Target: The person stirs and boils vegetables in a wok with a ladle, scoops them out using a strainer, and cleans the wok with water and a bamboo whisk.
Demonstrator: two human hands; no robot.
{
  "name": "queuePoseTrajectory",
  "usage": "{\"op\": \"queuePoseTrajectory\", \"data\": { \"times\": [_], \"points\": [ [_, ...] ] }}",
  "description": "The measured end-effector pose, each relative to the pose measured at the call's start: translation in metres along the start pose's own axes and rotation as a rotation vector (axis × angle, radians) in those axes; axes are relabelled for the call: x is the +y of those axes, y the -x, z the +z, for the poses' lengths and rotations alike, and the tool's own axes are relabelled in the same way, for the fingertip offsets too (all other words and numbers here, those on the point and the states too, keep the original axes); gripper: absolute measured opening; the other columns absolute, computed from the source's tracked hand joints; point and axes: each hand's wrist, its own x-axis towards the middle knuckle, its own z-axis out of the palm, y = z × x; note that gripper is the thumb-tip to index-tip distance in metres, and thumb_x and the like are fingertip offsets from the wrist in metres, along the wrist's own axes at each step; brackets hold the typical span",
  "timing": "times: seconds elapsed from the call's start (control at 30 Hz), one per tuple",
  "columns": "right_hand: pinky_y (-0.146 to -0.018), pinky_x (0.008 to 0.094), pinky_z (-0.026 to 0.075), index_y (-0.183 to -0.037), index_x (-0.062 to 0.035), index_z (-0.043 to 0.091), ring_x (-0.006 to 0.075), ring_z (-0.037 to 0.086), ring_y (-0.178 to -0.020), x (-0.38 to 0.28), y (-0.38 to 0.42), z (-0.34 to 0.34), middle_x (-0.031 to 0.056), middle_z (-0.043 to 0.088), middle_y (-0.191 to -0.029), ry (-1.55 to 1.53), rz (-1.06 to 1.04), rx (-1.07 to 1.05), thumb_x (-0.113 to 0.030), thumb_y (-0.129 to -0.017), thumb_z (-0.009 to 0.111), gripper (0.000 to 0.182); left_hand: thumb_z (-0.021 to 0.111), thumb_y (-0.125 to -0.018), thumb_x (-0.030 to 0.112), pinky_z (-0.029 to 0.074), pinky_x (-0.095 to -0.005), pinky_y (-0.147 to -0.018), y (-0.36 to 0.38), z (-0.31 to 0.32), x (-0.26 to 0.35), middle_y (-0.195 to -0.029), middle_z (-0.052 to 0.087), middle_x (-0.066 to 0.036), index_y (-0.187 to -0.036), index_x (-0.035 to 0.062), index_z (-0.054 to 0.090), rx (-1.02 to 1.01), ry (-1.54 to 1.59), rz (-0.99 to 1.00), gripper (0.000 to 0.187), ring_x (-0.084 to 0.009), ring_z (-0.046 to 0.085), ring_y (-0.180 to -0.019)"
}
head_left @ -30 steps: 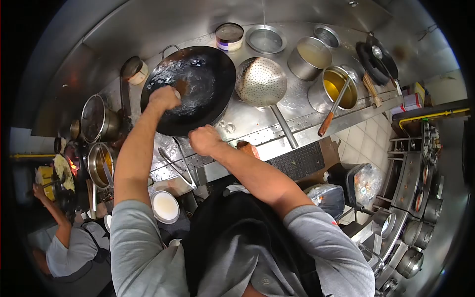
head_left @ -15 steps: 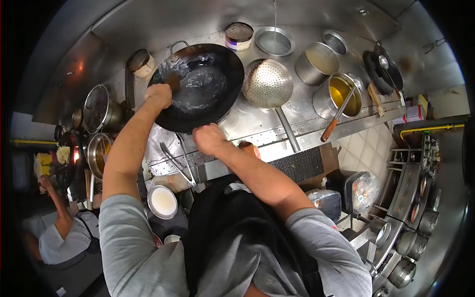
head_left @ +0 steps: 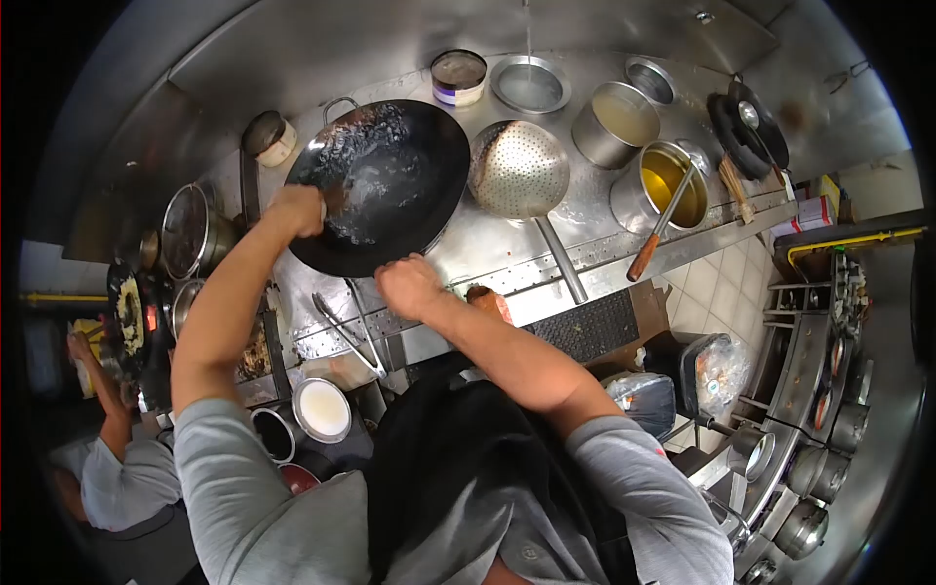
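Observation:
A large black wok (head_left: 400,219), its inside wet with water, rests tilted on the steel counter. My left hand (head_left: 297,211) is closed around a brown brush (head_left: 335,202), whose working end lies against the wok's left inner wall; most of it is hidden by my fingers. At the near edge, my right hand (head_left: 409,286) grips the wok in a fist, though what part it holds is covered. Just right of the wok lies a perforated strainer (head_left: 522,166) with a long metal handle. Metal tongs (head_left: 349,331) lie below the wok.
Water runs into a steel bowl (head_left: 530,86) at the back. A pot of yellow oil (head_left: 673,185) holds a wooden-handled ladle (head_left: 665,222). A bamboo brush (head_left: 736,190) leans nearby. On the left, a co-worker's arm (head_left: 105,400) is near a wok with food (head_left: 129,312).
My left hand and the brush have slid a little toward me along the wok's wall, and the water has spread differently. My right hand keeps its grip. The co-worker's wok shows more now.

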Motion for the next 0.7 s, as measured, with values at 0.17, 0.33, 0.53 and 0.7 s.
{"op": "queuePoseTrajectory", "data": {
  "times": [0.17,0.33,0.53,0.7],
  "points": [
    [-0.083,0.0455,0.051,-0.087,-0.0065,0.071,0.0315,0.072,-0.085,0.005,-0.004,0.011,0.0137,0.074,-0.088,-0.025,-0.019,0.003,-0.024,-0.088,0.061,0.020,0.068,-0.081,0.027,0.056,-0.0440,-0.093,-0.024,0.014,0.011,-0.116,0.071,-0.018,-0.109,0.0076,0.073,0.152,0.248,-0.129,0.034,-0.0349,0.069,-0.107],
    [-0.085,0.0447,0.050,-0.086,-0.0060,0.071,0.0313,0.071,-0.087,0.009,-0.004,0.008,0.0137,0.074,-0.090,-0.016,0.003,-0.001,-0.026,-0.088,0.062,0.022,0.069,-0.080,0.031,0.057,-0.0446,-0.089,-0.013,0.010,0.045,-0.112,0.072,-0.018,-0.115,0.0083,0.070,0.093,0.295,-0.055,0.042,-0.0363,0.070,-0.102],
    [-0.088,0.0448,0.050,-0.088,-0.0061,0.072,0.0319,0.071,-0.089,0.007,-0.001,-0.003,0.0147,0.074,-0.091,-0.069,0.000,-0.026,-0.025,-0.087,0.062,0.021,0.070,-0.082,0.032,0.055,-0.0457,-0.092,-0.028,0.016,0.044,-0.111,0.072,-0.018,-0.120,0.0131,0.066,0.177,0.416,-0.196,0.043,-0.0359,0.069,-0.106],
    [-0.089,0.0449,0.049,-0.088,-0.0068,0.072,0.0318,0.071,-0.090,0.010,-0.002,-0.001,0.0156,0.074,-0.091,-0.075,-0.006,-0.008,-0.025,-0.088,0.062,0.021,0.072,-0.081,0.038,0.054,-0.0483,-0.092,-0.049,0.022,0.072,-0.111,0.071,-0.020,-0.119,0.0141,0.066,0.266,0.714,-0.190,0.045,-0.0406,0.067,-0.107]
  ]
}}
